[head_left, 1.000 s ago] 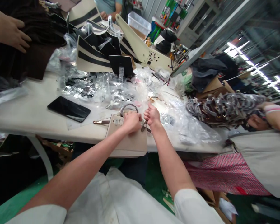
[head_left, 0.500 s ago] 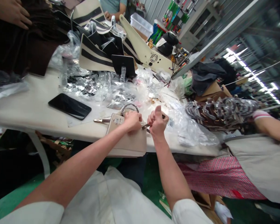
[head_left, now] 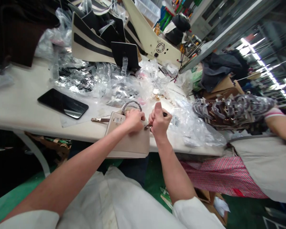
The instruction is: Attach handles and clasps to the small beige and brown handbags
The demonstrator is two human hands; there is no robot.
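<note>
A cream handbag (head_left: 128, 144) lies at the front edge of the table, with its round, plastic-wrapped handle (head_left: 132, 103) standing at the back. My left hand (head_left: 134, 120) is closed on the bag's upper right part, fingers curled over it. A brown strap with a metal end (head_left: 100, 120) sticks out on the bag's left. My right hand (head_left: 159, 121) makes a fist, thumb up, around a thin dark-handled tool (head_left: 165, 114). The tool's narrow end meets the bag's right side; its exact kind is hidden by the fingers.
A black phone (head_left: 63, 103) lies left on the table (head_left: 21, 101). Behind are clear plastic wrappings (head_left: 124, 86), cream-and-black panels (head_left: 92, 44) and a cream machine arm (head_left: 154, 41). Wrapped brown handles (head_left: 228, 111) are piled right, near a co-worker's arm (head_left: 281, 124).
The view has tilted down and shifted slightly. My right fist has come a little nearer the bag, with the tool's dark end showing more. The co-worker's hand at upper left is out of view.
</note>
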